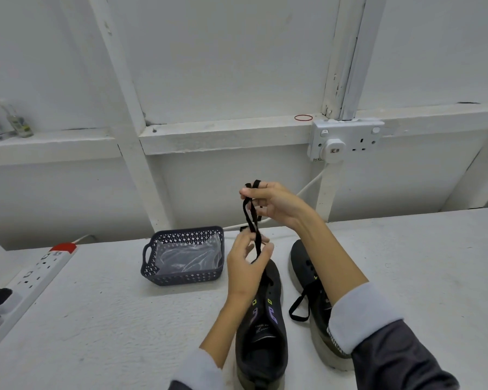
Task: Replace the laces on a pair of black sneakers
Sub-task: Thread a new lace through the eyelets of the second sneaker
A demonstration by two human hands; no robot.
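My right hand (273, 204) is raised, finger and thumb pinching the top of a black lace (248, 218), with a short end sticking out above the knuckles. My left hand (247, 258) sits lower, at six o'clock from the right, its fingertips closed lightly on the same lace where it doubles and twists. From there the lace drops to the front eyelets of the near sneaker (265, 333), which stands on the table (110, 319) with its toe pointing to twelve o'clock. I cannot tell how many eyelets it runs through.

The other sneaker (302, 263) stands just beside it at three o'clock, partly under my right forearm, with its loose lace (297, 308) looped over the side. At ten o'clock from the left hand is a dark basket (186, 230) holding a plastic bag (186, 257). A power strip (34, 277) lies well off at nine o'clock.

I judge this is the stripping step: the old lace is coming out of the near sneaker. The next move needs a steady upward draw while the shoe is kept from lifting.
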